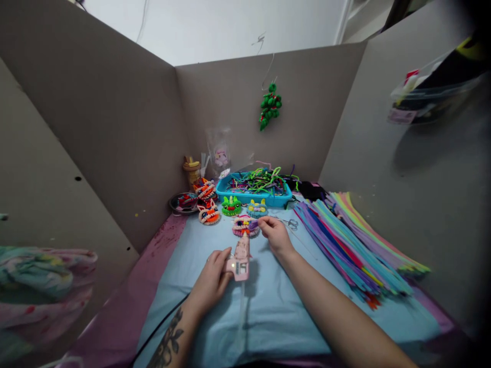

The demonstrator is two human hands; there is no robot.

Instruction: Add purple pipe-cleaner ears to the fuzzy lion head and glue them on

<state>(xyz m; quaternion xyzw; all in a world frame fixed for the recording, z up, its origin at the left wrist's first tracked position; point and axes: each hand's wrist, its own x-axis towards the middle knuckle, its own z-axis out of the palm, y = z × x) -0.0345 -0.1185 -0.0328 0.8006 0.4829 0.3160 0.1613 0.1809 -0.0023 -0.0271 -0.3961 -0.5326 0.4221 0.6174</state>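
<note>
My left hand [215, 273] is wrapped round the handle of a pink glue gun [241, 258], its nozzle pointing away from me. A clear glue stick [241, 317] sticks out of the gun's back end. The nozzle tip is at the lower edge of a pink, purple and orange fuzzy piece [241, 224] on the blue cloth. My right hand [274, 232] pinches a small purple piece [253, 224] at the right side of that fuzzy piece. Just behind stand a green fuzzy face [231, 206], a blue-and-yellow one [257, 208] and an orange-and-white one [209, 213].
Bundles of coloured pipe cleaners [345, 245] lie on the right, with scissors [292, 224] beside them. A blue tray [253, 198] of scraps and a dark bowl [183, 203] stand at the back. Grey panels [230, 102] enclose the table. A black cord [163, 323] runs at the left.
</note>
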